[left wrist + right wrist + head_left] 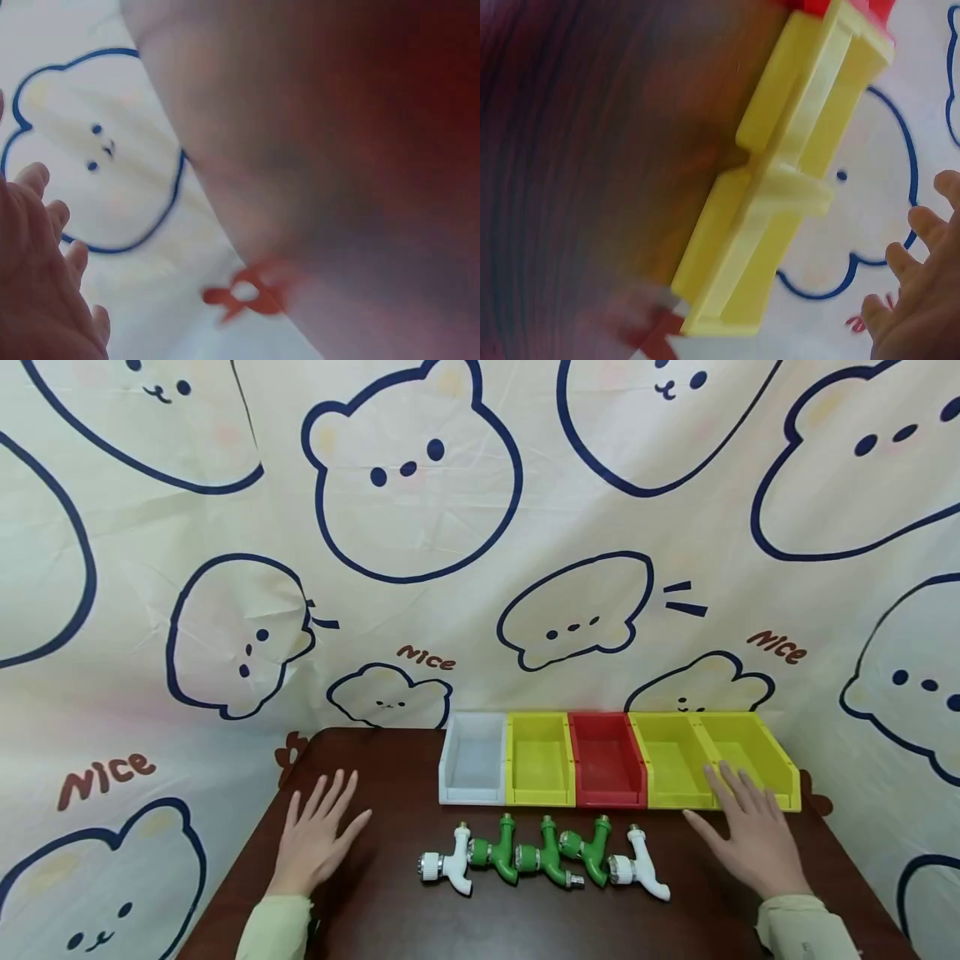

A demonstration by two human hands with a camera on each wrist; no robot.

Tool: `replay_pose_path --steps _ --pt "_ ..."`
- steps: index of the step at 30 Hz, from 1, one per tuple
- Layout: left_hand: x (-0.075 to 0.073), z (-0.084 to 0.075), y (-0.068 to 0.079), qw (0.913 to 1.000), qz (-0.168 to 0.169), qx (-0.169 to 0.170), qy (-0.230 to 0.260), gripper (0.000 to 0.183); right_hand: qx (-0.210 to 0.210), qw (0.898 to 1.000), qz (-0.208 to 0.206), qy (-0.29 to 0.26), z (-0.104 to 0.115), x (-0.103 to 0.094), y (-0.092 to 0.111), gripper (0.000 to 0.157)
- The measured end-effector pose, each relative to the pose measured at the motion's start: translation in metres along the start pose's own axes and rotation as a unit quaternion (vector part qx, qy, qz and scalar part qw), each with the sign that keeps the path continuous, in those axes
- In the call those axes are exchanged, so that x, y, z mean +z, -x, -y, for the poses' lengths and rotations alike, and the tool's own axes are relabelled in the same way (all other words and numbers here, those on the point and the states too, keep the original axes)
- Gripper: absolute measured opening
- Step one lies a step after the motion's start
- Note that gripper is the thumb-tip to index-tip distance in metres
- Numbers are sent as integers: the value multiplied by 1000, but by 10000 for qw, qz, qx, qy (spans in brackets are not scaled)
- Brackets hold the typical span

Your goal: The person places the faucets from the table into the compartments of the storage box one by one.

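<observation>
My left hand (313,839), fingers spread and straight, is at the left side of the brown table (375,918) and holds nothing. On the right, my right hand (753,839) is spread too, its fingertips overlapping the front of the rightmost yellow bin (750,752) in the head view. Between the hands lies a row of taps: a white tap (453,864) at the left, several green taps (551,853) in the middle, and another white tap (641,867) at the right. One green tap has a metal nozzle end.
Behind the taps stands a row of bins along the table's back edge: a white bin (474,760), a yellow bin (540,760), a red bin (609,760) and a second yellow bin (670,756) beside the rightmost one. A printed cloth (412,527) hangs behind.
</observation>
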State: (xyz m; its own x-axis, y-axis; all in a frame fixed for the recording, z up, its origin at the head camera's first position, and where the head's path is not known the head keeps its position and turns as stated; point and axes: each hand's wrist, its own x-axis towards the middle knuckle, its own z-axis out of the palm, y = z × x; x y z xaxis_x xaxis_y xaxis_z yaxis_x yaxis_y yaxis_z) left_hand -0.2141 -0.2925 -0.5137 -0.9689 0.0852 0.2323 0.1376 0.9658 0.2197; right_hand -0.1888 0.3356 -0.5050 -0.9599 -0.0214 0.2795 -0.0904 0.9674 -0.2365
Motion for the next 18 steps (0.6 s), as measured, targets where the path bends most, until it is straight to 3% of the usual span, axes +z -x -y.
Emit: replay_pose_path --steps 4,6,11,14,18 --pt "2 -21 -35 9988 -130 456 -80 77 -325 9990 267 -158 21 9 1 80" --pt "5 -35 -54 9980 -40 628 -29 75 -523 9976 399 -202 31 15 4 73" --pt "25 -67 -98 9948 488 766 463 74 -876 9905 1004 -354 53 24 13 67" --pt "37 -82 -116 9897 901 725 842 75 -992 9838 1421 -458 62 27 18 71" --pt "45 -99 -135 9822 1403 573 1109 81 -1267 9763 1684 -494 67 30 20 68"
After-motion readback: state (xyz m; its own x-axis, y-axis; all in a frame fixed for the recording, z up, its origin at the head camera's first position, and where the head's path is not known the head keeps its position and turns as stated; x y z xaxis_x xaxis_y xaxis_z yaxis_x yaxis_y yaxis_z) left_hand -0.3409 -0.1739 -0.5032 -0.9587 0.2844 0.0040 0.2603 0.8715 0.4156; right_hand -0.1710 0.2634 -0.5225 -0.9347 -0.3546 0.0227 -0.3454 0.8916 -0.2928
